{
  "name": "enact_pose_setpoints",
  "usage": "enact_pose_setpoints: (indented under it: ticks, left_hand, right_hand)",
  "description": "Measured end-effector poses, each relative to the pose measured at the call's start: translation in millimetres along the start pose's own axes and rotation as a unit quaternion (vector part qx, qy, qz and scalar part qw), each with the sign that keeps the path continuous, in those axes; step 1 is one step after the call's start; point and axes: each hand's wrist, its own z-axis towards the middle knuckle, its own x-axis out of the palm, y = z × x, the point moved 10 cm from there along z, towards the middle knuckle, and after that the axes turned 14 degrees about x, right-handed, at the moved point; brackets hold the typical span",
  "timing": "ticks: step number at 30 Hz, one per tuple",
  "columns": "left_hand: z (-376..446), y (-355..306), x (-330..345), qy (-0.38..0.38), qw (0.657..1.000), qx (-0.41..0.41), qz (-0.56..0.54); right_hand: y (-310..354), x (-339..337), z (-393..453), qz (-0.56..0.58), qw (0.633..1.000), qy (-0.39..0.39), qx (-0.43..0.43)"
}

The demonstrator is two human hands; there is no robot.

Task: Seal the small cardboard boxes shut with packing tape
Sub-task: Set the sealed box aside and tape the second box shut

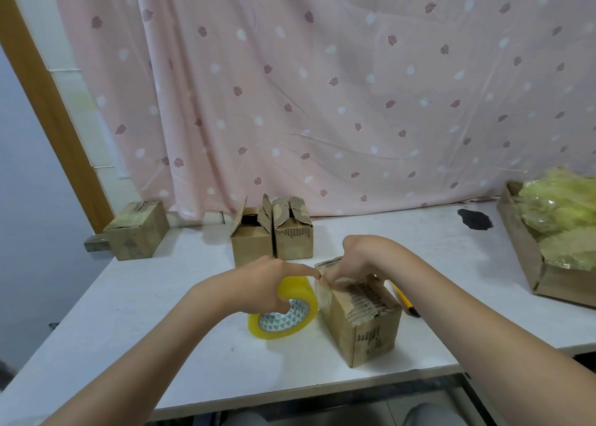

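A small cardboard box (361, 325) with its worn flaps folded down stands on the white table (161, 329) in front of me. A yellow roll of packing tape (283, 316) stands on edge against the box's left side. My left hand (267, 283) holds the roll from above, fingers through its core. My right hand (351, 261) rests on the box's top left edge, pinching the tape end where the fingertips of both hands meet. Two open boxes (272, 235) stand side by side behind. Another closed box (137, 230) sits at the far left.
A yellow-handled utility knife (404, 300) lies just right of the box. A big cardboard tray (529, 258) of yellowish plastic wrap fills the right edge. A dark stain (474, 219) marks the table at the back right. A pink curtain hangs behind.
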Motion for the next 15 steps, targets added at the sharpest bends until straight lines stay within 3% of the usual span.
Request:
enact_pose_setpoints:
  ticks: [5,15]
  left_hand:
    - [-1.4,2.8,-1.5,-0.01,1.0,-0.007,-0.006]
    - [-15.3,4.0,-15.4,-0.082,0.995,-0.004,-0.059]
  right_hand:
    - [6.6,11.5,8.7,-0.015,0.999,0.025,0.036]
    - [-10.3,3.0,12.0,0.205,0.976,0.073,0.015]
